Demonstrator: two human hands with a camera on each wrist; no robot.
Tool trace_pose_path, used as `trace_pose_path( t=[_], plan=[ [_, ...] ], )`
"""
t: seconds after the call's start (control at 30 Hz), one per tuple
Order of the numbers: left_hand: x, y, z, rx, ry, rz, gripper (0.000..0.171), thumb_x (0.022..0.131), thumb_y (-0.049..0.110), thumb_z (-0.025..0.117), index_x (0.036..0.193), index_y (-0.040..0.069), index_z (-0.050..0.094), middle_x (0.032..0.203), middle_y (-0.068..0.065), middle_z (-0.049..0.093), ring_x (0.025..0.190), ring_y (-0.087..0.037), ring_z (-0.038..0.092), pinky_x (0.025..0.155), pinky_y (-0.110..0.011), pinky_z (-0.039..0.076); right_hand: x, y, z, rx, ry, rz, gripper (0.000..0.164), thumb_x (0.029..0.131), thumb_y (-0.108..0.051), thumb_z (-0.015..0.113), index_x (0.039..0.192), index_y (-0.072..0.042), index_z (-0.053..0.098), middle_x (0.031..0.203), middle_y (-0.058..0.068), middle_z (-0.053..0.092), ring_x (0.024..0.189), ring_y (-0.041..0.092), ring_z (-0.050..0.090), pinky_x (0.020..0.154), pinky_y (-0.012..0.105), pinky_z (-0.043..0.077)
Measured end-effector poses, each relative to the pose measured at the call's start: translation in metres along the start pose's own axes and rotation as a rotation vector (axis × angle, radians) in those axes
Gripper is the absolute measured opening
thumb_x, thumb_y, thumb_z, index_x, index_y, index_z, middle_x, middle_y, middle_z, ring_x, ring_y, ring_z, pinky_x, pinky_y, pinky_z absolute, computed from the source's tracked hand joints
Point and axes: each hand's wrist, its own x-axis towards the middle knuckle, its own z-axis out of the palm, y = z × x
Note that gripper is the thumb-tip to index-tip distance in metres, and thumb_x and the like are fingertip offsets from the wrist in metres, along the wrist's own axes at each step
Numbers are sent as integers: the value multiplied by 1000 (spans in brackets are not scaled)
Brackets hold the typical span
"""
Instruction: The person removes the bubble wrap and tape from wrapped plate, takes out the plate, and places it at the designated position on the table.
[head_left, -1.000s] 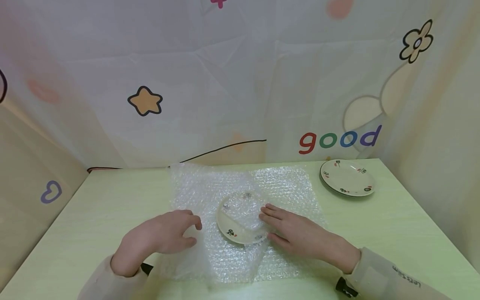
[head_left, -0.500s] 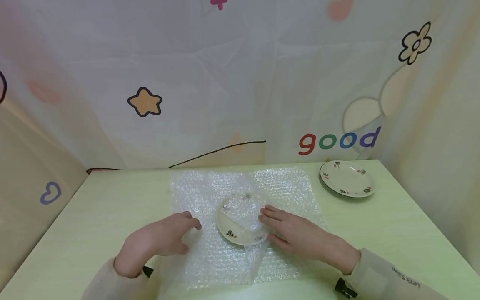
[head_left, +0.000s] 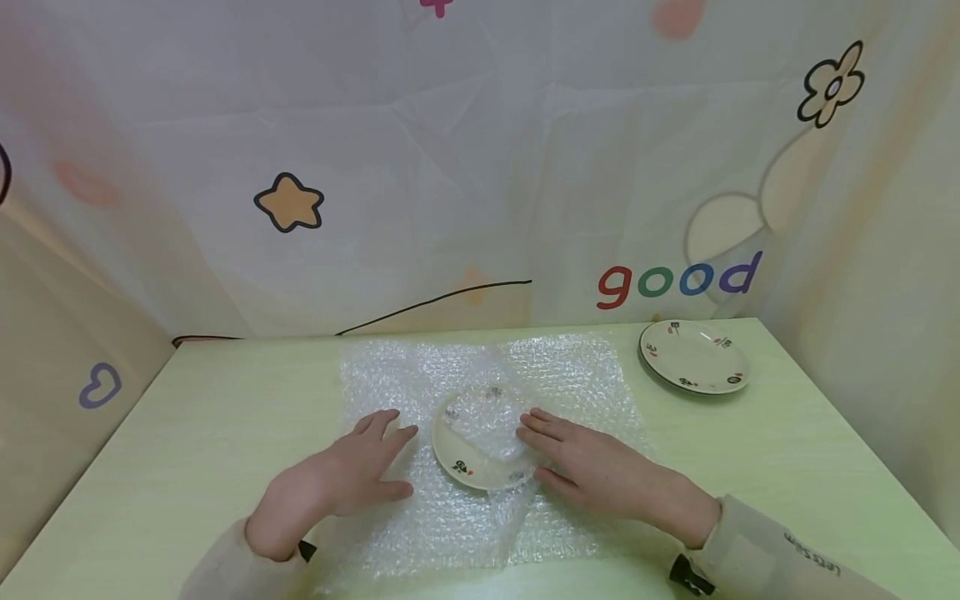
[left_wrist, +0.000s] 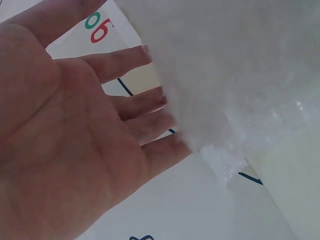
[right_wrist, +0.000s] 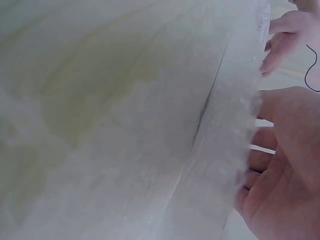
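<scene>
A white plate (head_left: 459, 467) with small flower prints lies on a sheet of bubble wrap (head_left: 573, 367) in the head view. A flap of the wrap, folded over from the right, covers most of the plate, while its lower left rim shows bare. My right hand (head_left: 600, 471) rests with straight fingers on this flap at the plate's right edge. To the left of the plate, my left hand (head_left: 345, 475) is spread over the wrap and grips nothing. Its palm (left_wrist: 80, 120) and fingers show in the left wrist view, the fingertips at the wrap's edge.
Patterned plates (head_left: 697, 358), apparently stacked, stand at the back right of the pale green table (head_left: 225, 392). A printed curtain (head_left: 450, 192) hangs right behind the table's far edge.
The left part of the wrap, raised at first, has dropped flat. My left hand has let go of it, spread its fingers and shifted slightly right. My right hand has stayed still.
</scene>
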Motion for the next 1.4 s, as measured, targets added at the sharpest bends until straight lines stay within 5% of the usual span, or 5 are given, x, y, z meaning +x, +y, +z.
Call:
trace_pose_path(
  t=[0.23,0.77,1.4],
  plan=[
    [4,1,6,29,-17,-10,78,97,37,73,157,2,38,165,-29,18,151,-48,15,115,-68,24,-1,-1,0,-9,20,-7,56,104,-22,63,152,2,46,159,19,40,149,33,34,114,49,37],
    [8,1,11,37,-32,-42,79,95,37,75,157,5,39,165,-28,18,152,-47,16,115,-69,24,-1,-1,-1,-25,39,-41,59,104,-22,64,153,2,44,161,18,38,149,33,33,115,49,36],
    [10,0,14,38,-28,-41,79,94,36,76,156,4,40,164,-28,20,151,-47,18,115,-68,25,3,-21,-9,28,-44,-13,63,104,-26,63,159,-7,39,166,8,30,153,25,26,118,47,32]
  ],
)
